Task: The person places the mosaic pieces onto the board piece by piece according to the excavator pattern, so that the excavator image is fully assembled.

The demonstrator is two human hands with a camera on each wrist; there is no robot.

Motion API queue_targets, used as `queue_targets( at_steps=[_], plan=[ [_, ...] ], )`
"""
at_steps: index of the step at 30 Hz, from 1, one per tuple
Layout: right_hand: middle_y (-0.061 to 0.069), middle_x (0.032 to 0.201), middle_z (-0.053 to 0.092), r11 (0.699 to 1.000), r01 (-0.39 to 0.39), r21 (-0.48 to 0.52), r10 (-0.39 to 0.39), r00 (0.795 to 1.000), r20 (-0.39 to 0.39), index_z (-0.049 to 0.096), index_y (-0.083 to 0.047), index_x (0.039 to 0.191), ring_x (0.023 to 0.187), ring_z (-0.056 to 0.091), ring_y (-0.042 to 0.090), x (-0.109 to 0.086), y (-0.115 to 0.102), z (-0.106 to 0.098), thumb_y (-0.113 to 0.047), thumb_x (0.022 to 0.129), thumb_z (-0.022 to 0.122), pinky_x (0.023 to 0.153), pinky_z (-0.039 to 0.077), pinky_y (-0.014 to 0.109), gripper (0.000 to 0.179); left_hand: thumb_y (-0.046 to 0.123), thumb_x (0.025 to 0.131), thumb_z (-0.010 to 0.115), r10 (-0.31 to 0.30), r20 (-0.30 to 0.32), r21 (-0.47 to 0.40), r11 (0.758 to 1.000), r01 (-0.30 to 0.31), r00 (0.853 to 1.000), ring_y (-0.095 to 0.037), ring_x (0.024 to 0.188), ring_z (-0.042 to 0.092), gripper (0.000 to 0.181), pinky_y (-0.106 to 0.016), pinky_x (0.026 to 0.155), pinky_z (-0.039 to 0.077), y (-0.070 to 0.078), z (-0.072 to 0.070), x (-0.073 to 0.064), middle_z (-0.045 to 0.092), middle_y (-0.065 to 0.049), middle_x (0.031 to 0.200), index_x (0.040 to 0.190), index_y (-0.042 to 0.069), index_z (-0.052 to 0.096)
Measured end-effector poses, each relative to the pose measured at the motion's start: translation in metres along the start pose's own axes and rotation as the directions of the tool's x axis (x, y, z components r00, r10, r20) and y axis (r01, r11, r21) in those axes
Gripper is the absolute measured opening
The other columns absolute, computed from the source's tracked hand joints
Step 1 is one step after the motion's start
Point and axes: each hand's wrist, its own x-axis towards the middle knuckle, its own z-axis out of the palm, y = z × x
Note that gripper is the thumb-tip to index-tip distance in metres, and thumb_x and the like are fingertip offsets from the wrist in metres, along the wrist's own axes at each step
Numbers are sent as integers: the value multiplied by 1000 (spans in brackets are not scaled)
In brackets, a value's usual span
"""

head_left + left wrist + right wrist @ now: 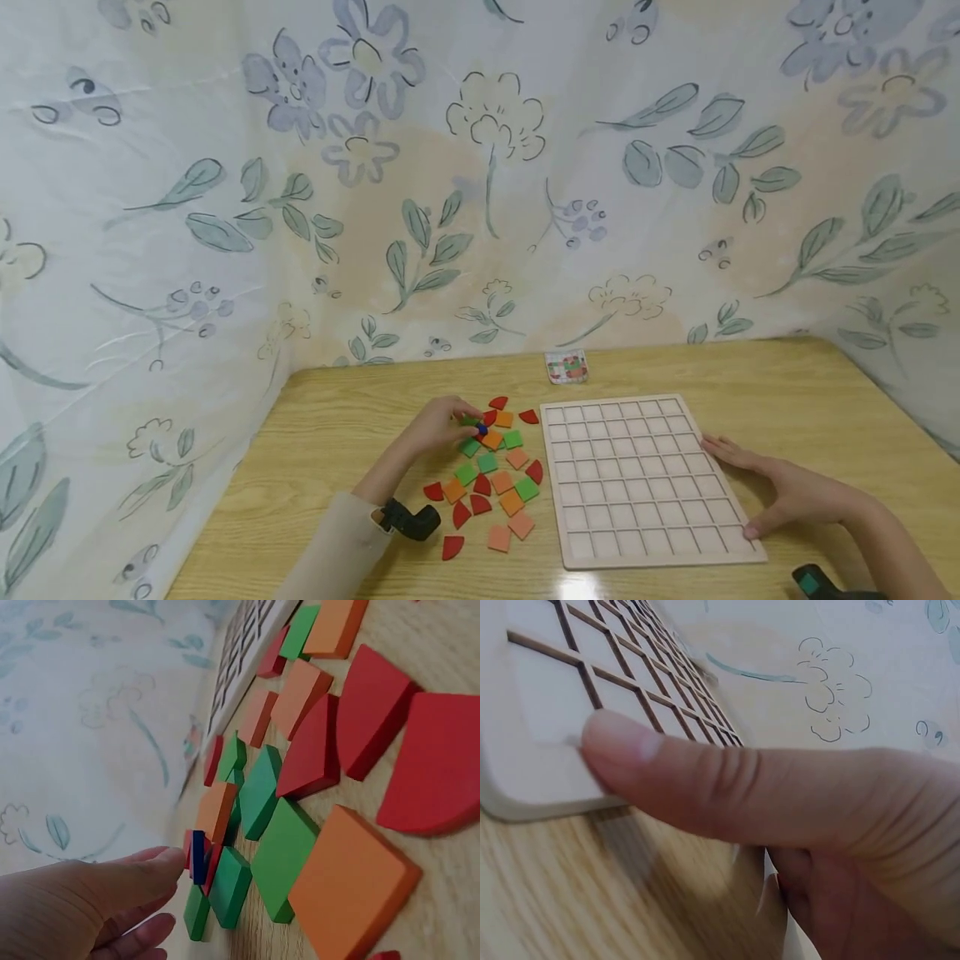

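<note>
My left hand [438,429] is over the far part of a loose pile of flat coloured pieces. Between its thumb and fingertips it pinches a small dark blue piece [198,857], seen nearly edge-on in the left wrist view. Around it lie orange squares [512,502], green squares [466,474] and red quarter-circles [480,504]. At the right, my right hand [795,492] rests against the pale wooden grid board [624,562]. Its thumb [652,754] lies on the near right corner, while the other fingers stretch along the side.
A small picture card [567,367] with a coloured pattern lies beyond the board on the wooden table [360,400]. Floral cloth [480,192] hangs behind the table and at both sides. Peach squares [521,524] lie close to the board's left edge.
</note>
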Motion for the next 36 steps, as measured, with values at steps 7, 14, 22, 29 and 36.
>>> queue_targets(
  at_steps=[7,14,22,29,36],
  plan=[
    [-33,145,6,999,-9,33,9,1000,-4,21,-4,146,124,2,-26,1,-2,1,-17,69,78,85,2,-6,96,24,81,71,-65,17,-34,997,66,998,-16,82,53,22,-29,70,44,-4,5,9,66,1,95,99,13,72],
    [-32,146,8,1000,8,27,-7,1000,-25,23,-3,145,125,3,-25,2,-4,1,-19,68,78,87,2,-5,96,34,76,74,-125,-63,-12,992,125,990,-13,72,49,22,-26,65,42,0,10,8,66,5,85,88,15,72],
    [-33,145,8,999,-6,51,7,1000,-15,22,-3,145,124,3,-25,2,-5,0,-18,68,78,86,4,-5,96,32,77,74,-160,-123,-22,987,159,979,-11,72,51,16,-27,66,43,5,13,8,66,6,80,81,17,72],
    [-35,143,6,998,-29,55,29,1000,0,21,-5,146,123,2,-26,1,-3,0,-19,69,78,85,3,-6,97,21,82,70,-41,-63,-34,999,39,997,-14,86,60,12,-32,79,48,-7,17,10,69,4,88,91,14,74],
    [-34,144,6,996,-32,86,31,999,9,20,-4,146,123,1,-26,1,-2,-1,-18,70,77,85,2,-6,96,22,82,70,-3,-4,-85,996,3,1000,-14,96,61,19,-35,88,46,-20,13,10,68,5,97,100,16,72]
  ],
)
